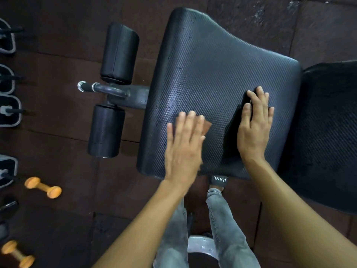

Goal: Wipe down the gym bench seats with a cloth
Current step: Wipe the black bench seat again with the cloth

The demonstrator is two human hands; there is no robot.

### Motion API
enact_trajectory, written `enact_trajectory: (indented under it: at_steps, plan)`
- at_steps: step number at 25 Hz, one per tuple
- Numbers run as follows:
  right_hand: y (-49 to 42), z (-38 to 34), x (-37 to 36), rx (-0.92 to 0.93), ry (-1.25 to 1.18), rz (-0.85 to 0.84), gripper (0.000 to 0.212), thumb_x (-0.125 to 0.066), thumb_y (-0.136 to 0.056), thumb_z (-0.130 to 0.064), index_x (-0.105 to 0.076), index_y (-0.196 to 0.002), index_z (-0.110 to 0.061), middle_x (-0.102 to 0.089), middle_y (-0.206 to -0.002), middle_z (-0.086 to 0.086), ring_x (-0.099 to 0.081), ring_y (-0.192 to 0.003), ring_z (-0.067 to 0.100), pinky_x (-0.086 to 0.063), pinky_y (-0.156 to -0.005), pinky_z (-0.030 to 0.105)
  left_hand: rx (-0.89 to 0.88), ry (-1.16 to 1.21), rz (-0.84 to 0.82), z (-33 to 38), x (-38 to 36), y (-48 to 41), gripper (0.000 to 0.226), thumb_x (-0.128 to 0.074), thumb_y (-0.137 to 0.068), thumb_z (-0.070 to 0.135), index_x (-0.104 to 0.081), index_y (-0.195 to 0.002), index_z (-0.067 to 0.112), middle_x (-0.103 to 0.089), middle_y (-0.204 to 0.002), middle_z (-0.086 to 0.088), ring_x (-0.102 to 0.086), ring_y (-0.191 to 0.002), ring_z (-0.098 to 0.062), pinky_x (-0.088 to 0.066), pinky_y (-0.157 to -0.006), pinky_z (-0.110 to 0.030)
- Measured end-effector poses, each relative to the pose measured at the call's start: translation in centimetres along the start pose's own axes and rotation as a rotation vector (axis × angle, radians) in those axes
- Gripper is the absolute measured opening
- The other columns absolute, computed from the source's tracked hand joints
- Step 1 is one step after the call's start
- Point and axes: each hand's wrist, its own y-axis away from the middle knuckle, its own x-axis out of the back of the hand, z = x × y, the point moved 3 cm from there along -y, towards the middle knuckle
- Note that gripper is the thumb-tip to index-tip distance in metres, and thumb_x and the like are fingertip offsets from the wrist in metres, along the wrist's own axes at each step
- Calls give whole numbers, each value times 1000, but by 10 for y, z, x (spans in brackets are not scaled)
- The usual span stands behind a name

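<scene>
A black textured bench seat pad (208, 64) fills the middle of the view, with small droplets or specks near its left edge. My left hand (183, 146) lies flat on the near part of the pad, pressing a brown cloth (206, 127); only a corner of the cloth shows past my fingers. My right hand (255, 128) rests flat on the pad to the right, fingers spread, with nothing in it. A second black pad (328, 132) adjoins at the right.
Two black foam rollers (118, 53) (106, 130) on a metal bar (108, 88) stick out left of the seat. Orange dumbbells (43, 187) (18, 253) and dark weights (9, 110) lie on the brown rubber floor at left. My legs in grey jeans (228, 229) stand below.
</scene>
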Motion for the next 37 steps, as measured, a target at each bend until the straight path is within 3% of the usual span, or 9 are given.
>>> enact_trajectory:
  at_steps: [5, 7, 10, 12, 18, 22, 27, 33, 37]
  plan:
    - [0, -2, -1, 3, 37, 23, 39, -35, -105, -27, -47, -141, -22, -30, -161, -5, -15, -152, 13, -2, -123, 32, 669, 426, 190, -65, 18, -36, 44, -31, -105, 25, -38, -146, 13, -37, -151, -6, -29, -142, -21, -25, -118, -35]
    - [1, -3, -2, -4, 52, 21, 39, -35, -105, -28, -46, -142, -22, -29, -161, -6, -14, -152, 12, -1, -124, 33, 627, 378, 227, -49, 19, -59, 44, -32, -104, 24, -42, -143, 7, -41, -148, -12, -34, -139, -28, -26, -118, -43]
    - [2, -2, -2, 2, 88, -4, 40, -36, -105, -30, -43, -144, -23, -26, -162, -7, -10, -152, 10, -1, -124, 34, 108, 102, 114, -8, 4, -80, 47, -33, -103, 26, -37, -146, 6, -36, -153, -14, -24, -145, -34, -16, -121, -48]
    - [1, -2, -1, 5, 95, -17, 40, -37, -105, -30, -41, -144, -24, -25, -162, -7, -9, -152, 9, 0, -124, 34, -31, 39, 92, -8, -3, -106, 46, -34, -103, 26, -37, -145, 7, -37, -153, -13, -24, -145, -33, -17, -120, -48]
    - [2, -4, -3, 1, 151, 13, 40, -42, -104, -30, -39, -144, -26, -24, -162, -8, -9, -152, 9, -2, -124, 36, 162, 154, 55, -14, 13, -236, 48, -26, -105, 28, -29, -149, 10, -25, -158, -12, -13, -148, -31, -12, -121, -46]
    - [1, -3, -6, 19, 189, 32, 41, -43, -103, -31, -38, -144, -25, -25, -162, -6, -10, -152, 11, -1, -123, 34, 530, 435, 100, -39, 26, -275, 46, -28, -104, 34, -43, -140, 11, -46, -143, -11, -40, -134, -27, -32, -109, -39]
    - [2, -6, -9, 14, 245, 48, 41, -42, -103, -31, -36, -143, -23, -25, -162, -4, -12, -152, 14, -5, -123, 39, 814, 509, 17, -66, 39, -188, 48, -27, -104, 39, -61, -117, 8, -63, -122, -14, -54, -116, -31, -38, -94, -40]
    - [2, -8, -8, 7, 249, 39, 41, -42, -103, -31, -36, -143, -24, -25, -162, -3, -12, -152, 15, -5, -123, 39, 978, 468, 98, -80, 28, -8, 43, -32, -104, 37, -57, -126, 12, -61, -122, -14, -55, -114, -34, -39, -92, -40]
    - [2, -8, -9, 7, 261, 38, 41, -41, -103, -31, -36, -143, -24, -25, -162, -3, -12, -152, 15, -4, -123, 38, 663, 358, 160, -57, 22, 42, 47, -35, -103, 32, -44, -141, 6, -45, -146, -12, -37, -138, -28, -29, -114, -40]
